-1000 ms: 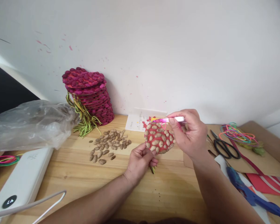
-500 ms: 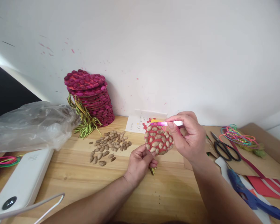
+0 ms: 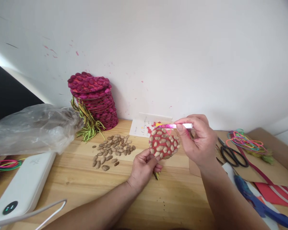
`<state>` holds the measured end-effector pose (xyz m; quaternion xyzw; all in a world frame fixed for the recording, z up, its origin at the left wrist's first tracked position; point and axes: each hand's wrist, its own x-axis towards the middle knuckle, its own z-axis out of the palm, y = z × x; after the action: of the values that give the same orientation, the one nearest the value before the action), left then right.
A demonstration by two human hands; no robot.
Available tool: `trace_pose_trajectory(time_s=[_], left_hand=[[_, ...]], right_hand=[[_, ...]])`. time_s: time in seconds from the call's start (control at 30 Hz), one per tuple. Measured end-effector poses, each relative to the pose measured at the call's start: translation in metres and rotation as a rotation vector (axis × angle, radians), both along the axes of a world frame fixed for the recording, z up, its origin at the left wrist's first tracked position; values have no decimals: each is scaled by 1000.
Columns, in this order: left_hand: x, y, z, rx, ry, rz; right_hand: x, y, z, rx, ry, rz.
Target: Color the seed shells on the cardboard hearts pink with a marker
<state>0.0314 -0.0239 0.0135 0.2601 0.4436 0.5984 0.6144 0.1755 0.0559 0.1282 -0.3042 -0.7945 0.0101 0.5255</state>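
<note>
- At the far left, loops of pink and green cord (image 3: 7,164) lie near a flat white rectangular device with a dark oval display (image 3: 26,182) on the pale wooden counter (image 3: 86,182); a bent light-grey cable (image 3: 50,206) crosses in front of the device.
- Behind the device sprawls a crumpled translucent plastic bag (image 3: 33,127).
- Just right of the bag, a tall stack of round magenta-coated pieces with bumpy tops (image 3: 96,102) stands near the white wall (image 3: 182,57), slightly tilted; a yellow-green and dark fringe of strings (image 3: 87,126) hangs down its front left side.
- Loose mottled brown oval beans (image 3: 115,145) are scattered between the stack and the hands.
- A white card with red leaf shapes (image 3: 140,124) lies at the back of the counter.
- The left hand (image 3: 144,166) is pinched on the lower left edge of a red disc studded with beige beans (image 3: 162,143), held up in front of the card.
- The right hand (image 3: 199,137), apart from the left, grips a white stick-like pen with a pink-stained front (image 3: 180,126) between thumb and fingers; its tip is at the disc's upper edge, contact too small to tell.
- Farther right, black-handled scissors (image 3: 234,155) and a tangle of multicoloured cords (image 3: 247,140) rest on brown cardboard (image 3: 264,159).
- Nearer, a blue plastic tool (image 3: 252,198) lies beside a red sheet (image 3: 273,193).
</note>
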Motion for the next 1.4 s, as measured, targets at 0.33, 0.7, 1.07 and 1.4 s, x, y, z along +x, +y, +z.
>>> trace_pose_trajectory(time_s=[0.33,0.7,1.07,1.4], left_hand=[[0,0,0,11,13,11],[0,1,1,7,3,24],[-1,0,2,11,-10,37],[-1,0,1,19,-26,32]], right_hand=[[-5,-5,0,19,-28,53],[2,-4,6,68,-14,-36],[-1,-4,5,60,-15,-28],[-2,-5,5,64,-2,2]])
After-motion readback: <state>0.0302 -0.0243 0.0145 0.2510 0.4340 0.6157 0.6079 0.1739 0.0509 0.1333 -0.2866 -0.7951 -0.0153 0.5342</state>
